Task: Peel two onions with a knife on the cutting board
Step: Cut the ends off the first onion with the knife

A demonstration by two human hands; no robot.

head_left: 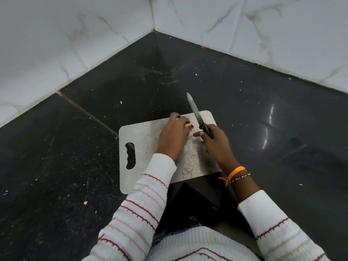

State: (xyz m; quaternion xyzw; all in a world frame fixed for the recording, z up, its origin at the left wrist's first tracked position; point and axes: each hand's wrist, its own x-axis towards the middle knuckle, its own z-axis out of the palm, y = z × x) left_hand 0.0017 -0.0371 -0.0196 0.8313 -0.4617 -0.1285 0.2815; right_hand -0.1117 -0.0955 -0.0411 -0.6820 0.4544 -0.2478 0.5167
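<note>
Right hand [212, 142] gripping black handle of long steel-bladed knife [195, 113], blade pointing up and away, tilting a little left, index finger stretching toward left hand. Left hand [174, 132] curling over small reddish onion piece [190, 126] at fingertips; onion mostly hidden, cannot tell how much peel is remaining. Hands near, not touching. Onion lying just left of knife hand, under left hand, at far part of pale grey rectangular cutting board [143, 140] with handle slot. Board resting on dark speckled stone desk [75, 147]. Second onion not showing.

Right hand [214, 142]: grips knife [195, 113], blade pointing away.
Left hand [172, 135]: curled over cutting board [143, 146], beside the knife.
</note>
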